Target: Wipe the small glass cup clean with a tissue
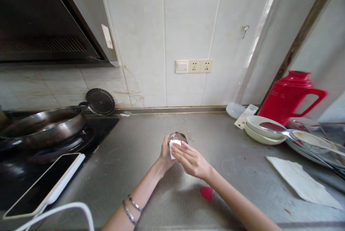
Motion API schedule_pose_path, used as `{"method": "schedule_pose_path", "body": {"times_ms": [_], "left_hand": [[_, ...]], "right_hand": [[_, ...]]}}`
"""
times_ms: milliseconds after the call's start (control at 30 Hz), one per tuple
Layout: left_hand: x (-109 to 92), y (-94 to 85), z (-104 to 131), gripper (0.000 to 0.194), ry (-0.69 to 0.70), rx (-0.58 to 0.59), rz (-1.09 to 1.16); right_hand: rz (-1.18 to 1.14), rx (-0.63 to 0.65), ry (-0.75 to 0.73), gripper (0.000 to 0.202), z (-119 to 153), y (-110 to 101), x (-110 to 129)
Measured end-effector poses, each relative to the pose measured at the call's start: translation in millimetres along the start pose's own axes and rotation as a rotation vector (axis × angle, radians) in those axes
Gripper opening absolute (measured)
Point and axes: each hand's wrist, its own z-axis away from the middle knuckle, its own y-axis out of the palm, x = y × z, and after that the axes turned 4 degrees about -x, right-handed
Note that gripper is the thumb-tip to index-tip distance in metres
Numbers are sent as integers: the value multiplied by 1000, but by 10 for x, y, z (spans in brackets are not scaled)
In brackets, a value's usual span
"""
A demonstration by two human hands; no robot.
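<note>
Near the middle of the metal counter (145, 130), my left hand (165, 153) is wrapped round a small clear glass container (178, 137), whose round rim shows above the fingers. A folded white tissue (174, 149) lies against the container's near side. My right hand (191, 159) presses the tissue there with its fingers together. Below my right wrist, a small red piece (206, 193) with a jagged edge lies on the counter. The container's lower part is hidden by my hands.
At the left are a pan (45, 125) on the stove and a phone (44, 184) with a white cable (67, 206). At the right stand a red jug (288, 96), stacked bowls (262, 130), plates with utensils, and a white cloth (302, 180). A range hood (48, 19) hangs upper left.
</note>
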Motion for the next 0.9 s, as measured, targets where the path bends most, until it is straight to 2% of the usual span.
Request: {"method": "schedule_pose_path", "body": {"times_ms": [100,233,300,433,667,800,900], "left_hand": [[-21,-6,-11,48,72,-49,5],[-48,28,18,50,19,-77,14],[-57,55,45,53,12,-41,27],[-58,95,87,57,34,79,7],[-44,104,108,63,18,214,-156],[-11,68,65,59,1,166,-219],[29,43,29,53,-20,105,-205]], "right_hand": [[2,4,14,34,49,-30,-40],[-23,-11,51,38,136,-48,-113],[-32,-38,132,42,173,-35,-144],[-88,-139,390,44,191,11,-184],[-185,-214,647,35,101,47,-204],[-159,-199,739,29,33,90,-214],[-159,-180,730,31,-36,156,-220]]}}
